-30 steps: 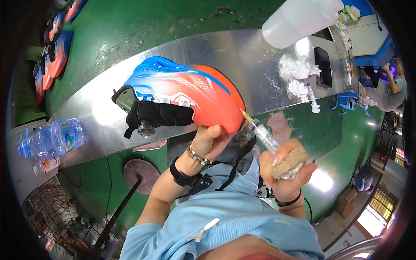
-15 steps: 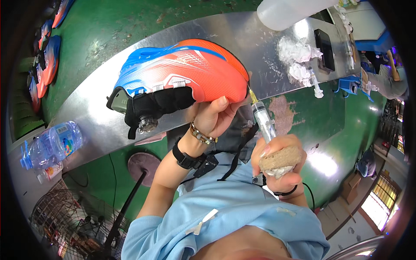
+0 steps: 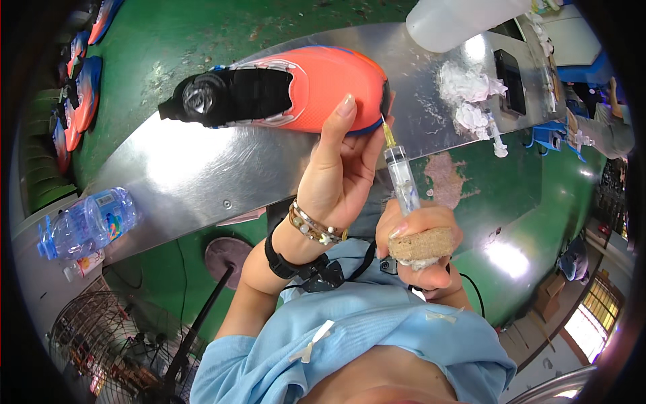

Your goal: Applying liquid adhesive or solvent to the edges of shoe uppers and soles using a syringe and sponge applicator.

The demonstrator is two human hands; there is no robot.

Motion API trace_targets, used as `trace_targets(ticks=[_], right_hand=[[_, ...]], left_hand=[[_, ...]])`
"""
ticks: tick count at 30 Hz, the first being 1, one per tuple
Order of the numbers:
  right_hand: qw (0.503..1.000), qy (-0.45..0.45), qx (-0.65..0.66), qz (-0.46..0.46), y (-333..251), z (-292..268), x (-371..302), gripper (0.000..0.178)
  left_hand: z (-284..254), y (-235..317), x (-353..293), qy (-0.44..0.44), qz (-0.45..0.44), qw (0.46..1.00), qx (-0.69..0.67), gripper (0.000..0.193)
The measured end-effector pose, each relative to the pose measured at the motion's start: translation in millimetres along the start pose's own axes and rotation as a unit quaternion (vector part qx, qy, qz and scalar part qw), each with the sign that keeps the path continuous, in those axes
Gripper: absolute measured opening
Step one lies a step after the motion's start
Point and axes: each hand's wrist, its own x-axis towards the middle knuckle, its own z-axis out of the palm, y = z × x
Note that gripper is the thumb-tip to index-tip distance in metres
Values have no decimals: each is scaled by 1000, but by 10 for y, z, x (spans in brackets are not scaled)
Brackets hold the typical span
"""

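An orange-red sports shoe [image 3: 333, 91] with a black opening is held over the metal bench, its toe pointing right. My left hand [image 3: 336, 165] is closed on the toe end, thumb on top and fingers beneath. In my right hand [image 3: 431, 219] is a clear syringe [image 3: 402, 176], aimed up toward the shoe. Its yellow-based needle tip meets or nearly meets the toe's lower edge; I cannot tell whether it touches. A rough tan pad [image 3: 422, 244] with white material beneath it is also in my right hand. A dark round knob or last end [image 3: 202, 95] stands out of the shoe opening.
On the metal bench [image 3: 269, 172] lie crumpled white tissues [image 3: 464, 84], another syringe [image 3: 496, 135], a black phone [image 3: 510, 82] and a white container [image 3: 457, 23]. Clear plastic bottles [image 3: 91, 222] stand left, above a wire fan [image 3: 114, 337]. More shoes [image 3: 87, 94] sit on a rack far left.
My left hand has rolled the shoe so its opening and top now face up, and lifted it slightly. The syringe has shifted a little left and up, staying at the toe edge.
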Motion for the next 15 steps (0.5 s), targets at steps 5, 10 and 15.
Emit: trace_targets(ticks=[5,10,15], right_hand=[[998,3,54,-29,105,11,51,63],[995,7,80,-59,118,39,82,63],[986,27,71,-146,113,-119,142,66]], left_hand=[[120,71,-34,21,-4,1000,4,41],[133,78,-74,24,6,1000,5,41],[92,85,-79,19,3,1000,-20,39]])
